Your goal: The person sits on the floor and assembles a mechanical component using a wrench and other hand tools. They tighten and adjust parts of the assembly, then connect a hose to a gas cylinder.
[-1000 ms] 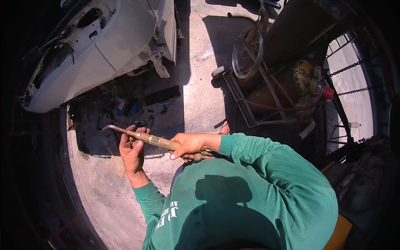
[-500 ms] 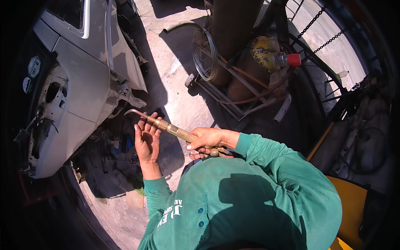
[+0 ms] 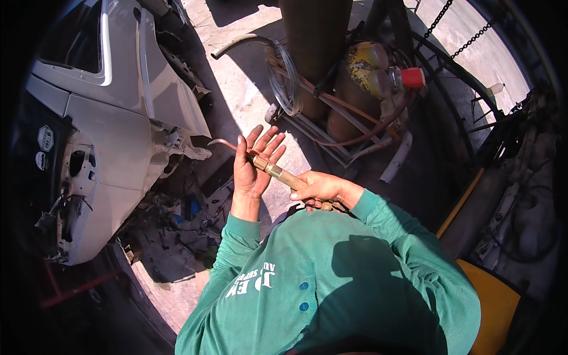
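One brass-coloured cutting torch (image 3: 278, 173) with a bent tip, and two hands on it: the left hand (image 3: 251, 168) and the right hand (image 3: 319, 188). Two gas cylinders (image 3: 370, 71) stand on one cart (a third may hide behind). One stripped white car body (image 3: 112, 130). Two chains (image 3: 452, 26) hang.

Green long-sleeved shirt, white back lettering, blue buttons; bare hands.

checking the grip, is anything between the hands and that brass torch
Nothing visible. The right hand is wrapped around the brass torch handle, and the left hand lies open against its neck, fingers spread.
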A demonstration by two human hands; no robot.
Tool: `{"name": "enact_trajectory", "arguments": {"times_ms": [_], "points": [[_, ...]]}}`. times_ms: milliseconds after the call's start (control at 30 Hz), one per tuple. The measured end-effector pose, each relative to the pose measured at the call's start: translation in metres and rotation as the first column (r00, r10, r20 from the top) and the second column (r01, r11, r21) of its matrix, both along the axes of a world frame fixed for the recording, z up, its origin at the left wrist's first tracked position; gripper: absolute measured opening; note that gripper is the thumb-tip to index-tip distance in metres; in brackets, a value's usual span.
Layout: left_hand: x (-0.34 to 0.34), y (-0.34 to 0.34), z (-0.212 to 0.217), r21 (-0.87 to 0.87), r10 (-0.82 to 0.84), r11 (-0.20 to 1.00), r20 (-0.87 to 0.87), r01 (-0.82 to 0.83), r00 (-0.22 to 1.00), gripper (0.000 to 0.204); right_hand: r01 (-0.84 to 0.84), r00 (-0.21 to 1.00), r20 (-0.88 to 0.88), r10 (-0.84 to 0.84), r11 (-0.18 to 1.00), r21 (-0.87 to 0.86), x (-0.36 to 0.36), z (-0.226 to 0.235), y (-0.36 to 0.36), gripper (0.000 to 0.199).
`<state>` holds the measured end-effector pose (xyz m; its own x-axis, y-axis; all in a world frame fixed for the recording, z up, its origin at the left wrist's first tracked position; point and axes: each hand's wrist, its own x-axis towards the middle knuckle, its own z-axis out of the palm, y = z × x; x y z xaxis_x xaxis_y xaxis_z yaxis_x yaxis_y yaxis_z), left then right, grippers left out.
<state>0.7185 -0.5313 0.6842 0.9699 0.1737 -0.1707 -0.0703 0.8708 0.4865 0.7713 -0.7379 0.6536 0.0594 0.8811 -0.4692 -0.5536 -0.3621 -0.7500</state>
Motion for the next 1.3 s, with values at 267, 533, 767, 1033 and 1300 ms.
{"name": "enact_trajectory", "arguments": {"times_ms": [267, 533, 767, 1033, 1300], "points": [[0.014, -0.009, -0.037, 0.284, 0.063, 0.958, -0.096, -0.033, 0.993, 0.062, 0.028, 1.000, -0.010, -0.029, 0.998, -0.050, 0.030, -0.016, -0.044, 0.029], [0.038, -0.052, -0.021, 0.294, -0.013, 0.953, -0.203, 0.074, 0.979, 0.051, 0.225, 0.974, 0.030, -0.223, 0.964, -0.143, 0.050, -0.030, -0.068, 0.031], [0.086, -0.059, -0.036, 0.079, 0.060, 0.996, -0.168, -0.047, 0.984, 0.049, 0.100, 0.991, -0.085, -0.106, 0.992, -0.075, 0.058, -0.044, -0.068, 0.026], [0.118, -0.019, -0.097, -0.016, 0.134, 0.988, -0.414, -0.154, 0.900, 0.046, 0.111, 0.993, -0.010, -0.115, 0.978, -0.175, 0.056, -0.050, -0.079, 0.023], [0.131, 0.105, -0.130, 0.290, 0.266, 0.953, -0.669, -0.085, 0.694, 0.026, 0.109, 0.994, 0.036, -0.104, 0.982, -0.152, 0.071, -0.049, -0.101, 0.022]]}}
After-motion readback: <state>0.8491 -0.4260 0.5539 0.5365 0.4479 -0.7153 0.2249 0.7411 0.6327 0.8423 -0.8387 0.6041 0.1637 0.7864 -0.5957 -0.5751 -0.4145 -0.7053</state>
